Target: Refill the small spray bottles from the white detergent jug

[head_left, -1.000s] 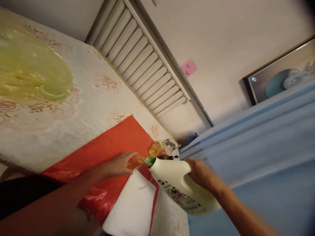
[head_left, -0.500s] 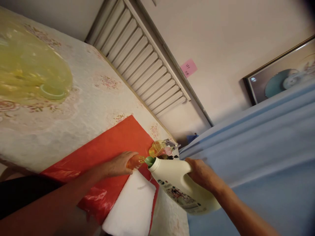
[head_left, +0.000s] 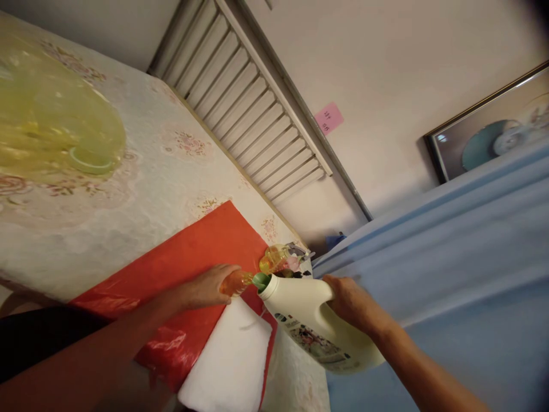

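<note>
My right hand is closed round the handle of a large cream jug with a printed label. The jug is tilted, and a green spout shows in its mouth. Fingers wrapped round it, my left hand holds a small clear bottle that looks orange over the red sheet behind. The bottle's neck meets the green spout. Whether liquid is flowing, I cannot tell. Below the bottle, a white foam-like slab lies on a glossy red sheet.
Behind the jug's mouth, a yellow bottle stands among small items. A large yellow-green plastic bag lies on the floral tablecloth. A slatted metal rack runs along the wall. Blue cloth hangs at the right.
</note>
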Available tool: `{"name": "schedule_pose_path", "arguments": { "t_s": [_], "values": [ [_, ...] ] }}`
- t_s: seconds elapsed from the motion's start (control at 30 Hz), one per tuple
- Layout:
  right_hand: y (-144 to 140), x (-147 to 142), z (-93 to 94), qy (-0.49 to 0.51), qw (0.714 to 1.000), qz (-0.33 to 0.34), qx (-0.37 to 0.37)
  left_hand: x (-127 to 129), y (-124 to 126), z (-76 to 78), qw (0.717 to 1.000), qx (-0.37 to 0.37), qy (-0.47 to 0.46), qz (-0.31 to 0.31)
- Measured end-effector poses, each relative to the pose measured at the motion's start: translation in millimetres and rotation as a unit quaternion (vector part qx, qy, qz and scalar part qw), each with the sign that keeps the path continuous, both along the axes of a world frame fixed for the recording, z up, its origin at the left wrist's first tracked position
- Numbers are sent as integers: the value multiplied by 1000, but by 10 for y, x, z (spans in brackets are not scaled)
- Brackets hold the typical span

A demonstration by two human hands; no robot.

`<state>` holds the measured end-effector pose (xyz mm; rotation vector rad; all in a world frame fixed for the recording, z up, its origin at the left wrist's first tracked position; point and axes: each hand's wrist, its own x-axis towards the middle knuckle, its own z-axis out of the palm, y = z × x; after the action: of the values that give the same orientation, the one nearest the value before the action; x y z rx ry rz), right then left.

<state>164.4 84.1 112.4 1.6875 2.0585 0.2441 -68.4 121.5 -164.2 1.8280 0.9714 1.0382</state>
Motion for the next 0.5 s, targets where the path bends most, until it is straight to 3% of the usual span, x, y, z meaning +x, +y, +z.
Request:
{"name": "schedule_pose_path", "arguments": {
  "t_s": [0.5],
  "values": [
    [10, 23, -6, 6, 1000, 10, 5, 40, 54, -123, 1000, 7, -11, 2]
  ]
}}
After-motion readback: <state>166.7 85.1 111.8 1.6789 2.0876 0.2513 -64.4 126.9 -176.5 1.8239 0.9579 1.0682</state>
